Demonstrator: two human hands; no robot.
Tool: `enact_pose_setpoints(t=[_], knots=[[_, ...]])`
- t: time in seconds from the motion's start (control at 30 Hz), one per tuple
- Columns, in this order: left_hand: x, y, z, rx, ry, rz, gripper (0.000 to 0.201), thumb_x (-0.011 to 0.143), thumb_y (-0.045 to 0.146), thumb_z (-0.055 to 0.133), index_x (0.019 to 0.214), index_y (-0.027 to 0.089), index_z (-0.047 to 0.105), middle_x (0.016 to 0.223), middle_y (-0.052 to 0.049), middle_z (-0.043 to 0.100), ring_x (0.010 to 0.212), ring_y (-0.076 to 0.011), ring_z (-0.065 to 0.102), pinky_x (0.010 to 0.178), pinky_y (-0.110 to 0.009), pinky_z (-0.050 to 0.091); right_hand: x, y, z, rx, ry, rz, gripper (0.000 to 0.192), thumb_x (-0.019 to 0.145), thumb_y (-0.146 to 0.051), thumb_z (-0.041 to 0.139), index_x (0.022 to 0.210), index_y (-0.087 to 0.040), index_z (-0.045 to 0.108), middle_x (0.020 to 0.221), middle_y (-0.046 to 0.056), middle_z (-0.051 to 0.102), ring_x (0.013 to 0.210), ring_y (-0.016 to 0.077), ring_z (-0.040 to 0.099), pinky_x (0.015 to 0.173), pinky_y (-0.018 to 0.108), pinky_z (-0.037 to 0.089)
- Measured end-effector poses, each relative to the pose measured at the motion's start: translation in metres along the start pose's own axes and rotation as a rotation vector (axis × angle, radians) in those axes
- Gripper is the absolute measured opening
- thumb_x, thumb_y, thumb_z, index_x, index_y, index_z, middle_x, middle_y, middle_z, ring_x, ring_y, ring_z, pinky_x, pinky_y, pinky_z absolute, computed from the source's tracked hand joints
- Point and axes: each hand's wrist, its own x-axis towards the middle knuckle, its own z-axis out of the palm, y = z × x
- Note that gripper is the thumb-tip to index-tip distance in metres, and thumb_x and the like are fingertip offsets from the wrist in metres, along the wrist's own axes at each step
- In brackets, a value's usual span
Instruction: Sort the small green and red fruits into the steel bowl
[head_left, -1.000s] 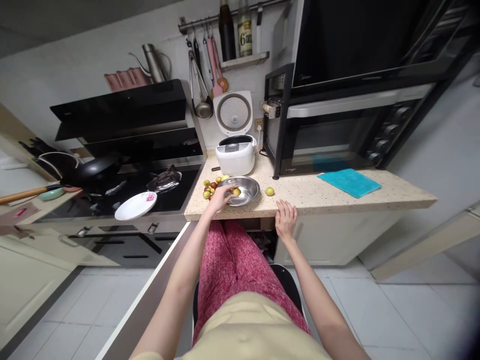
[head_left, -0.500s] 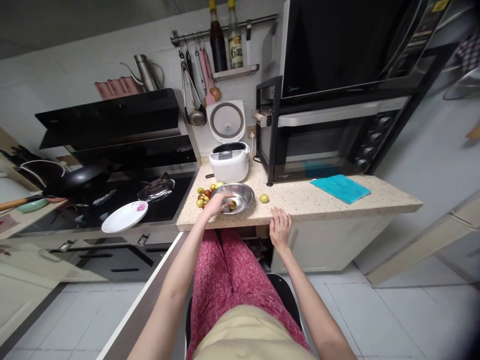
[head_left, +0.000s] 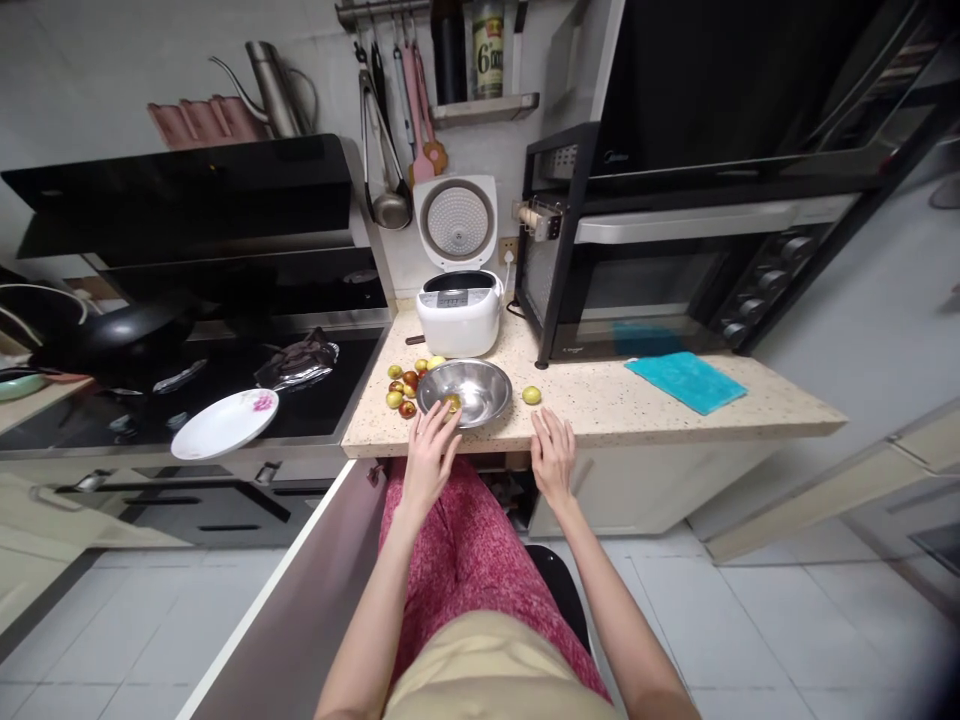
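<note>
A steel bowl (head_left: 487, 392) stands on the counter with a greenish-brown jujube (head_left: 452, 402) inside, near its front left wall. Just in front of that side is my left hand (head_left: 427, 460), empty, its fingers spread and partly overlapping the bowl's near rim in view. I cannot tell whether they touch it. Left of the bowl lies a loose group of green and red-brown jujubes (head_left: 409, 380). A single green jujube (head_left: 532, 395) sits to the bowl's right. My right hand (head_left: 553, 455) rests open at the counter's front edge, below that one.
Behind the bowl stands a white rice cooker (head_left: 460, 320) with its lid up. A turquoise cloth (head_left: 688, 381) lies to the right, before the oven (head_left: 652, 290). On the left, a white plate (head_left: 225, 424) sits at the stove's front edge. A cabinet door (head_left: 300, 580) juts out beside my legs.
My left hand has drawn back out of the bowl towards me, leaving the jujube in it, and its fingers have spread. My right hand stays at the counter edge. The view has shifted slightly.
</note>
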Motion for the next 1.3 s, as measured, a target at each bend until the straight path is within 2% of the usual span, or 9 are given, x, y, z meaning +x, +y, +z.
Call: enact_pose_setpoints(t=[0.17,0.3,0.43,0.57,0.77,1.03,1.1,1.23,1.3], knots=[[-0.007,-0.005,0.014,-0.005,0.026,0.032,0.052,0.106,0.024,0.048,0.156,0.037,0.045,0.153,-0.009,0.057,0.15,-0.027,0.047,0.127,-0.061,0.031,0.038,0.002,-0.007,0.035,0.0,-0.016,0.049,0.106,-0.025,0.038,0.153,-0.026,0.052,0.15,0.012,0.06,0.141,0.0257,0.055,0.118,0.052,0.046],[-0.008,-0.008,0.023,-0.015,0.083,0.02,0.051,0.104,0.019,0.049,0.151,0.038,0.052,0.14,-0.008,0.067,0.142,-0.0266,0.056,0.127,-0.061,0.032,0.063,0.008,-0.004,0.053,-0.049,-0.006,0.045,0.106,-0.028,0.041,0.146,-0.022,0.06,0.146,0.014,0.063,0.136,0.0275,0.06,0.114,0.05,0.052],[-0.016,-0.005,0.029,-0.044,0.162,-0.013,0.051,0.103,0.015,0.049,0.146,0.041,0.058,0.122,-0.005,0.073,0.13,-0.0257,0.063,0.127,-0.062,0.032,0.072,0.01,0.005,0.084,-0.089,0.057,0.042,0.104,-0.031,0.045,0.139,-0.022,0.066,0.143,0.013,0.066,0.13,0.028,0.064,0.11,0.049,0.055],[-0.026,0.0,0.028,-0.067,0.165,-0.049,0.055,0.103,0.013,0.048,0.147,0.045,0.056,0.118,-0.005,0.074,0.127,-0.0256,0.064,0.126,-0.062,0.034,0.075,0.006,0.007,0.095,-0.128,0.151,0.038,0.104,-0.033,0.046,0.129,-0.022,0.072,0.13,0.014,0.072,0.119,0.0292,0.068,0.106,0.051,0.057],[-0.036,0.008,0.018,-0.068,0.173,-0.056,0.054,0.104,0.012,0.046,0.144,0.045,0.059,0.114,-0.005,0.074,0.124,-0.0251,0.066,0.125,-0.061,0.037,0.072,-0.032,-0.018,0.176,0.032,0.098,0.035,0.104,-0.036,0.053,0.131,-0.023,0.071,0.126,0.014,0.072,0.119,0.0287,0.068,0.107,0.049,0.057],[-0.041,0.02,0.007,-0.117,0.23,-0.02,0.047,0.101,0.005,0.051,0.135,0.033,0.068,0.112,-0.005,0.074,0.119,-0.0219,0.066,0.121,-0.061,0.041,0.067,-0.081,-0.063,0.281,0.09,-0.056,0.039,0.101,-0.018,0.061,0.138,-0.029,0.067,0.128,0.009,0.073,0.116,0.0244,0.071,0.103,0.045,0.061],[-0.041,0.023,0.007,-0.118,0.243,-0.014,0.046,0.101,0.004,0.052,0.133,0.032,0.069,0.112,-0.005,0.074,0.119,-0.0214,0.066,0.121,-0.06,0.041,0.071,-0.085,-0.066,0.32,0.012,-0.069,0.041,0.1,-0.018,0.062,0.14,-0.029,0.065,0.13,0.009,0.072,0.118,0.0244,0.07,0.104,0.046,0.061],[-0.042,0.026,0.008,-0.111,0.256,0.009,0.042,0.102,0.008,0.054,0.132,0.032,0.07,0.109,-0.005,0.075,0.114,-0.0209,0.068,0.117,-0.055,0.047,0.076,-0.092,-0.06,0.394,-0.341,-0.133,0.041,0.101,-0.019,0.059,0.141,-0.028,0.064,0.132,0.009,0.072,0.122,0.0252,0.069,0.104,0.047,0.061],[-0.043,0.027,0.008,-0.107,0.256,0.013,0.042,0.101,0.008,0.056,0.132,0.032,0.07,0.109,-0.005,0.075,0.113,-0.0206,0.068,0.112,-0.052,0.051,0.078,-0.094,-0.055,0.409,-0.435,-0.145,0.04,0.1,-0.016,0.059,0.138,-0.027,0.067,0.132,0.009,0.072,0.121,0.0251,0.069,0.103,0.045,0.062]])
